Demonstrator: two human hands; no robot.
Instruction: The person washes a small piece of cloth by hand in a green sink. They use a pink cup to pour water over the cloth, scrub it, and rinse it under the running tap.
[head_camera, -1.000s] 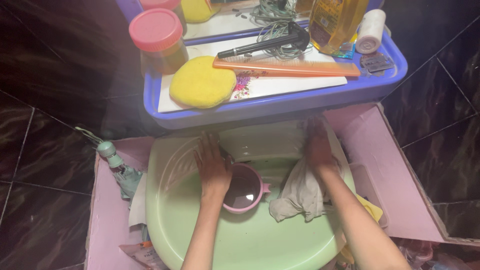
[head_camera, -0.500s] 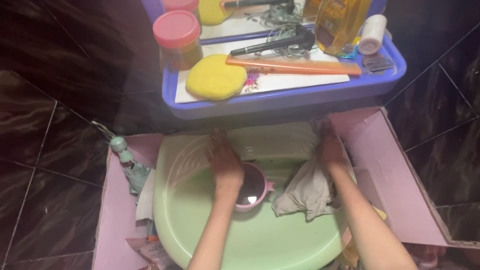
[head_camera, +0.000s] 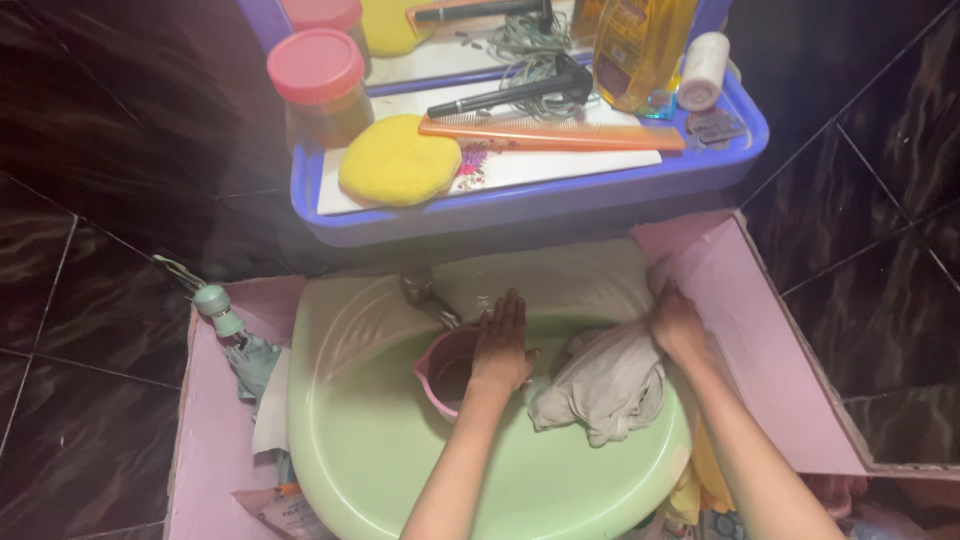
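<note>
My left hand (head_camera: 501, 345) lies flat over the top of a pink mug (head_camera: 443, 372) that stands in a pale green sink (head_camera: 350, 440), fingers stretched toward the tap (head_camera: 425, 293). My right hand (head_camera: 677, 325) presses on a crumpled beige cloth (head_camera: 603, 385) at the sink's right rim. The cloth hangs into the basin next to the mug.
A blue shelf tray (head_camera: 530, 200) above the sink holds a yellow sponge (head_camera: 398, 160), an orange comb (head_camera: 550, 133), a black brush (head_camera: 515, 92), a pink-lidded jar (head_camera: 318, 85), a yellow bottle (head_camera: 640, 45) and a white roll (head_camera: 703, 57). Pink boards (head_camera: 760, 340) flank the sink. Dark tiles surround it.
The view has shifted left and nearer. My left hand has moved from the mug's left side onto its top. My right hand stays on the cloth.
</note>
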